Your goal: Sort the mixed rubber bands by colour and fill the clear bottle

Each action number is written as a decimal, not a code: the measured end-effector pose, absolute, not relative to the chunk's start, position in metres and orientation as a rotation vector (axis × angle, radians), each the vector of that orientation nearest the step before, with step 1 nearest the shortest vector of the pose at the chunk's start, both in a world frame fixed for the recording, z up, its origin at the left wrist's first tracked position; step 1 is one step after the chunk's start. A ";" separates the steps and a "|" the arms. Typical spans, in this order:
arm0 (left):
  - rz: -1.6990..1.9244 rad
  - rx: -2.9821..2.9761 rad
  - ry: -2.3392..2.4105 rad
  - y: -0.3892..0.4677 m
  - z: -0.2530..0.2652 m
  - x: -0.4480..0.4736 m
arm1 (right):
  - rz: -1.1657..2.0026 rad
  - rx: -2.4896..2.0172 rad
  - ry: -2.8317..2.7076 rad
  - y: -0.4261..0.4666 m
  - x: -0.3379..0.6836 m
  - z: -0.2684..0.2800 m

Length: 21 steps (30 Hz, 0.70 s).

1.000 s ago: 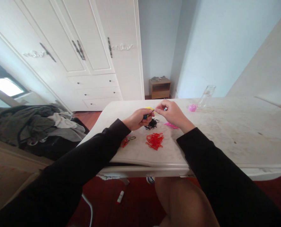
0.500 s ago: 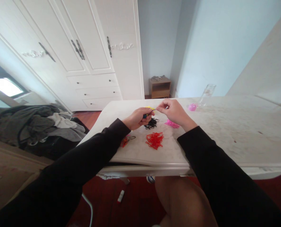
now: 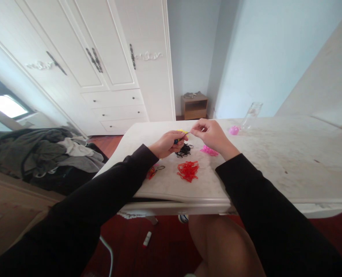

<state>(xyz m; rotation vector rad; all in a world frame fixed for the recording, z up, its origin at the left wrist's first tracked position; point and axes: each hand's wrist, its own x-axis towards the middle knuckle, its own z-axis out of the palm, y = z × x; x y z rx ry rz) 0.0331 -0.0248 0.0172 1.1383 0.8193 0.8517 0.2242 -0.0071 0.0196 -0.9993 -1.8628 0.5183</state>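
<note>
Above the table, my left hand [image 3: 168,144] is closed around a small dark-blue item [image 3: 176,141] that shows only in part. A thin dark strand [image 3: 187,133] spans the short gap between my hands. My right hand [image 3: 207,132] pinches the strand's far end between thumb and fingers. Beneath them lie piles of rubber bands: black ones [image 3: 184,150] under my left hand, pink ones [image 3: 210,151] below my right, and red ones [image 3: 188,171] nearer to me. A yellow pile [image 3: 183,131] is partly hidden behind my left hand. Mixed bands [image 3: 151,172] lie beside my left sleeve.
A clear glass bottle [image 3: 252,115] and a pink round object [image 3: 233,130] stand toward the back of the white table [image 3: 274,165]. Left of it is a heap of clothes [image 3: 44,154]. A small white-and-red item [image 3: 147,239] lies on the floor.
Both hands stay in nearly the same place. The strand between them shows slightly more clearly, and my right hand has shifted very slightly upward.
</note>
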 end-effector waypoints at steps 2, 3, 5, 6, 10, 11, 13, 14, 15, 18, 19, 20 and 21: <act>0.851 1.149 0.827 -0.025 0.017 0.033 | 0.526 -0.996 -1.841 -0.008 0.224 0.020; 0.849 1.155 0.833 -0.024 0.016 0.033 | 0.530 -0.991 -1.820 -0.008 0.225 0.021; 0.848 1.174 0.852 -0.023 0.016 0.033 | 0.538 -0.988 -1.770 -0.007 0.225 0.021; 0.850 1.194 0.868 -0.023 0.017 0.032 | 0.539 -0.996 -1.744 -0.007 0.225 0.021; 0.885 1.470 1.052 -0.019 0.018 0.029 | 0.530 -1.099 -1.666 -0.005 0.226 0.020; 0.891 1.585 1.109 -0.018 0.018 0.028 | 0.532 -1.129 -1.655 -0.005 0.226 0.020; 0.871 1.793 1.185 -0.016 0.017 0.025 | 0.546 -1.179 -1.631 -0.005 0.227 0.020; 0.847 1.869 1.201 -0.015 0.017 0.024 | 0.557 -1.198 -1.620 -0.005 0.228 0.020; 0.819 1.926 1.210 -0.014 0.016 0.023 | 0.567 -1.212 -1.609 -0.005 0.228 0.021; 0.764 2.045 1.238 -0.012 0.015 0.021 | 0.574 -1.267 -1.605 -0.006 0.231 0.022; 0.756 2.080 1.246 -0.011 0.014 0.021 | 0.568 -1.291 -1.619 -0.007 0.232 0.023; 0.753 2.109 1.253 -0.010 0.014 0.021 | 0.554 -1.319 -1.642 -0.007 0.233 0.023; 0.748 2.131 1.259 -0.009 0.013 0.020 | 0.534 -1.348 -1.671 -0.007 0.234 0.024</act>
